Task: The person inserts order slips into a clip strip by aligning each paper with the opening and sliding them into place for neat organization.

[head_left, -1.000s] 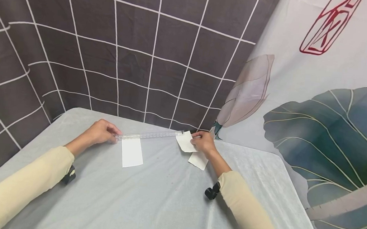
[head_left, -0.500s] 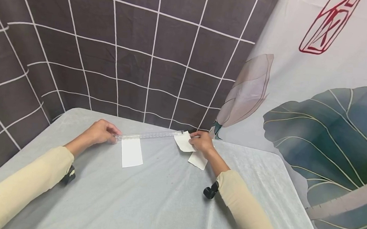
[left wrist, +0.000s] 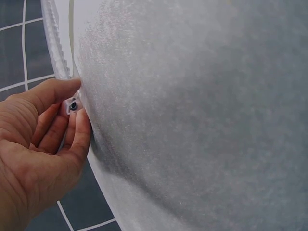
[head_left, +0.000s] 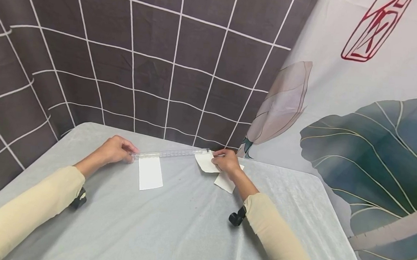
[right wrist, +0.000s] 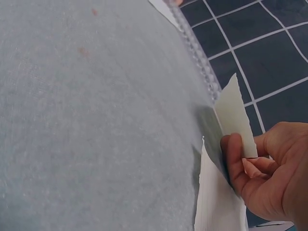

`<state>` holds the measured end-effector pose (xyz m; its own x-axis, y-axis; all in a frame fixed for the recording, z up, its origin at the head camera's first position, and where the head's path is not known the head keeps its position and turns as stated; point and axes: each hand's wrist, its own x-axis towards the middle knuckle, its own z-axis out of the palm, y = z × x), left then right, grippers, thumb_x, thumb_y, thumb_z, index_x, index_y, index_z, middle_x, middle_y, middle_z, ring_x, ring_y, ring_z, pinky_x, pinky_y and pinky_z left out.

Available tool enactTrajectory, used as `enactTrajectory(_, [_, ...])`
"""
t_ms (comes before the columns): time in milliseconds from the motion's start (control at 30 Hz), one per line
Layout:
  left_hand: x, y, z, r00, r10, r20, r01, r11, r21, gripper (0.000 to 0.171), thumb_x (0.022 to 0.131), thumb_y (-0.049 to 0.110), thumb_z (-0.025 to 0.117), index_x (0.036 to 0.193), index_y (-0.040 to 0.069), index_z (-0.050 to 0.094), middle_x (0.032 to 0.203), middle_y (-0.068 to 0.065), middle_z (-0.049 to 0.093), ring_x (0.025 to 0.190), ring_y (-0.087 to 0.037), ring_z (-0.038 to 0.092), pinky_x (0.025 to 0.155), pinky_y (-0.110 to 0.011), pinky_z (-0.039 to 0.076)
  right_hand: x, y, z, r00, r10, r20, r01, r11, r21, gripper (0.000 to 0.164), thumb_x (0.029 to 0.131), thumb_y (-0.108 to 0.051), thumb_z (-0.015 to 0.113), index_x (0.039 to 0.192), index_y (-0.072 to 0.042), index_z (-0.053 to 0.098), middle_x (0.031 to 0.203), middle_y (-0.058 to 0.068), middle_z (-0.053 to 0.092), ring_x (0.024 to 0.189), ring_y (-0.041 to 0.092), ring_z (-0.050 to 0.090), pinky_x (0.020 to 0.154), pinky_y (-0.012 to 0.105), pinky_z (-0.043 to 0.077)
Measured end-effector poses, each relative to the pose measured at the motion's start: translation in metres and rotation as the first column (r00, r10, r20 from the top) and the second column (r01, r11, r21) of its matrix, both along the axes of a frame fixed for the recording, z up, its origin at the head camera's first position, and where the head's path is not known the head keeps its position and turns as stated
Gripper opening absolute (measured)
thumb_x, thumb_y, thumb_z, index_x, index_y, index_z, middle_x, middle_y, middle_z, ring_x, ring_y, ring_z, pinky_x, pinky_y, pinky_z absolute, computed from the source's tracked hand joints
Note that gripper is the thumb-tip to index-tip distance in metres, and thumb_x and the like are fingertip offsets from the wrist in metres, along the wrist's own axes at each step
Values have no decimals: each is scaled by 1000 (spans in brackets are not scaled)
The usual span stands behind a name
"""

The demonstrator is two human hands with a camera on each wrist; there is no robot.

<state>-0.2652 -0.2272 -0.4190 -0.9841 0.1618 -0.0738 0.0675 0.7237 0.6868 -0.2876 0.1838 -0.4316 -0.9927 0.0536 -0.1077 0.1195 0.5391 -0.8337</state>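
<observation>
A clear plastic rail [head_left: 177, 153] with a row of bumps along it lies near the table's back edge. My left hand [head_left: 114, 149] holds its left end between thumb and fingers; in the left wrist view a small dark round piece [left wrist: 73, 105] shows there. A white paper slip [head_left: 150, 173] extends from under the rail's left part. My right hand [head_left: 226, 162] pinches a cream paper slip [head_left: 206, 161] at the rail's right end. In the right wrist view the slip's far edge meets the rail; whether it is inside cannot be told. Another torn-edged slip [head_left: 224, 182] lies partly beneath my right hand.
A pale grey cloth covers the table [head_left: 171, 229]. Behind it hangs a dark curtain [head_left: 150, 76] with white grid lines, close to the rail. To the right hangs a light curtain [head_left: 330, 82] with a leaf print.
My right hand has shifted slightly left with the pinched slip, showing more of the slip underneath. My left hand and the rail stay where they were.
</observation>
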Motion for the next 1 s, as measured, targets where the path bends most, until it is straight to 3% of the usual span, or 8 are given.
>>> enactTrajectory(233, [-1,1,-1,1000,8,-10,-8,1000,0,35,79,1,88,114,-1,86,114,-22,85,100,-27,71,84,-31,52,-1,-2,-2,1000,10,-4,-10,1000,-12,25,94,-1,77,118,6,78,121,23,77,100,22,68,83,23,51])
enactTrajectory(500, [2,2,2,1000,2,-6,-2,1000,-5,37,79,2,90,116,-3,85,117,-24,85,103,-30,73,84,-32,52,-1,-6,1,999,15,29,-15,1000,-2,27,95,-4,76,121,5,78,135,25,73,118,31,67,106,40,53])
enactTrajectory(1000, [1,1,-1,1000,7,-5,-7,1000,-3,36,79,1,89,114,-2,85,115,-22,85,101,-28,72,84,-31,53,-3,-15,-1,999,31,33,-32,999,21,29,95,-6,78,122,5,80,135,25,75,115,30,72,98,34,59])
